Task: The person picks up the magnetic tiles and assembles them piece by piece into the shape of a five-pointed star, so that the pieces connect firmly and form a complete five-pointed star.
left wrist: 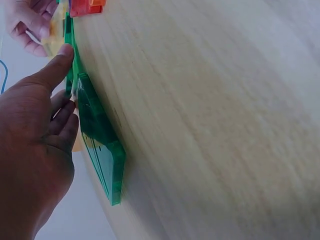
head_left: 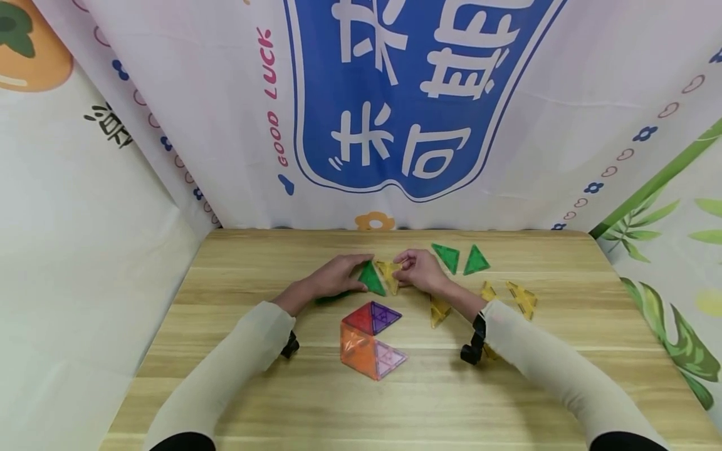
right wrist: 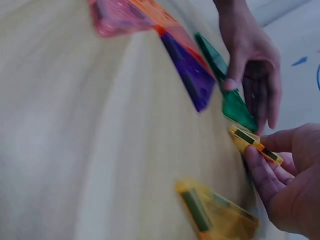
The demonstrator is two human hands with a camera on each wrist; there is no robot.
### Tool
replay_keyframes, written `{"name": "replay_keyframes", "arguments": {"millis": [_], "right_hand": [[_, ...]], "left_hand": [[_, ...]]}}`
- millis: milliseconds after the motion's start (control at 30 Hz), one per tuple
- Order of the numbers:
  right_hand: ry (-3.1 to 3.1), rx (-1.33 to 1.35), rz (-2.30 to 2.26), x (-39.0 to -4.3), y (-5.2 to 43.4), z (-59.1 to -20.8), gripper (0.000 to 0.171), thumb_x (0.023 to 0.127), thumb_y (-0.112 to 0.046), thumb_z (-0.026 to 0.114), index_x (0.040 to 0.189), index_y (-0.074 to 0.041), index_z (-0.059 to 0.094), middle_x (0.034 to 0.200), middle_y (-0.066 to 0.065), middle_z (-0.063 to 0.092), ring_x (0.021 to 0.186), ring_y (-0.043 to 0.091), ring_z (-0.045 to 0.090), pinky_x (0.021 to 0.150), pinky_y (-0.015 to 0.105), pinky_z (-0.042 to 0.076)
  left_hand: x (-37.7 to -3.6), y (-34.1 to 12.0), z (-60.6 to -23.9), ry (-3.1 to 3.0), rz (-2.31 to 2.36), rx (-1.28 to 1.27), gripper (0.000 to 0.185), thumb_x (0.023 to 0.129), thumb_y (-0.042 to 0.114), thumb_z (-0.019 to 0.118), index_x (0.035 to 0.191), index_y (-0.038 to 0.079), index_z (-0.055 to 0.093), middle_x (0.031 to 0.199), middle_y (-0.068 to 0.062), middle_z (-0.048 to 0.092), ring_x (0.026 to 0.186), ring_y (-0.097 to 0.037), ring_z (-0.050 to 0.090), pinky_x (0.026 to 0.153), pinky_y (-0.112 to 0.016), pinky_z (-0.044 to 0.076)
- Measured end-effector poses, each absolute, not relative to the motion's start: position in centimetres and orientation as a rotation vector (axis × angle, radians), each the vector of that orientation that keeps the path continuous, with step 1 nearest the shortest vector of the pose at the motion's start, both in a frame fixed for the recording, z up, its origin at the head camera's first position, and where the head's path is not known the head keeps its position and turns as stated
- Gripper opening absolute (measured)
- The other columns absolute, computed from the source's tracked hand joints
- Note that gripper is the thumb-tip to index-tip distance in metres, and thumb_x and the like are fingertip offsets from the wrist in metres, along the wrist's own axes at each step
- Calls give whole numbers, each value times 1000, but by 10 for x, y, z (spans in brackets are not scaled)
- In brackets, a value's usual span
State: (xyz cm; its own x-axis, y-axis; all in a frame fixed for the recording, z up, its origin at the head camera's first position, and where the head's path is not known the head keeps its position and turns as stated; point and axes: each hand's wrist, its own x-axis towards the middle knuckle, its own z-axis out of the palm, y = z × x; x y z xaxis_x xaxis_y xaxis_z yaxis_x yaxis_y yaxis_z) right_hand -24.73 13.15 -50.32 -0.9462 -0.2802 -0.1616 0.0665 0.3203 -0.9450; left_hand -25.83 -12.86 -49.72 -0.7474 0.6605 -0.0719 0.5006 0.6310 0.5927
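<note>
On the wooden table point(head_left: 237, 300) my left hand point(head_left: 356, 268) holds a green triangle tile point(head_left: 371, 279) tipped up, thumb on one face and fingers behind it. In the left wrist view the thumb point(left wrist: 61, 64) rests on this tile's edge, and a second green tile point(left wrist: 102, 155) lies flat beside it. My right hand point(head_left: 403, 267) pinches a yellow triangle tile point(head_left: 389, 273) and holds its edge close to the green one. The right wrist view shows my right hand point(right wrist: 260, 156) gripping the yellow tile point(right wrist: 255, 145) next to the green tile point(right wrist: 237, 107).
A flat cluster of red point(head_left: 361, 318), purple point(head_left: 386, 315), orange point(head_left: 355, 351) and pink point(head_left: 390, 359) triangles lies nearer me. Two green triangles point(head_left: 447, 257) stand at the back right. Several loose yellow triangles point(head_left: 521, 298) lie to the right. Printed cloth walls surround the table.
</note>
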Motion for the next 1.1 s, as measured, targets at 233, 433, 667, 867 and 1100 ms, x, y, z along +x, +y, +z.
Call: {"name": "replay_keyframes", "arguments": {"millis": [233,433,667,867,1100], "right_hand": [[2323,-133,-1681,-238,120,-507,29,88,3,81,115,4,70,90,8,61,70,16,71,71,33,65],[2488,-261,-1518,-234,122,-502,29,88,-4,85,113,2,72,93,11,70,73,16,72,68,31,63],[2645,-523,-1211,-238,135,-493,24,92,-15,83,111,-1,76,94,6,76,81,14,69,73,28,58],[2597,-638,-1157,-229,161,-480,20,95,-13,80,111,-1,77,94,4,75,82,14,68,74,29,58],[2606,-778,-1079,-208,205,-472,20,96,-10,79,112,0,76,96,1,75,87,13,70,76,27,59]], "left_hand": [[-261,-128,-500,2562,781,981,80,94,23,84,159,0,44,161,-16,49,149,-31,46,122,-44,39],[-263,-128,-500,2556,750,999,79,94,21,84,159,1,44,160,-16,50,148,-31,48,121,-44,40],[-263,-129,-495,2551,754,1005,76,94,18,84,158,1,47,159,-17,50,148,-32,47,122,-44,39],[-255,-119,-489,2580,782,1032,81,94,25,84,160,4,44,163,-15,46,152,-30,42,125,-44,34],[-235,-84,-472,2502,826,1084,71,98,22,79,159,7,46,162,-12,48,151,-29,44,123,-44,38]]}}
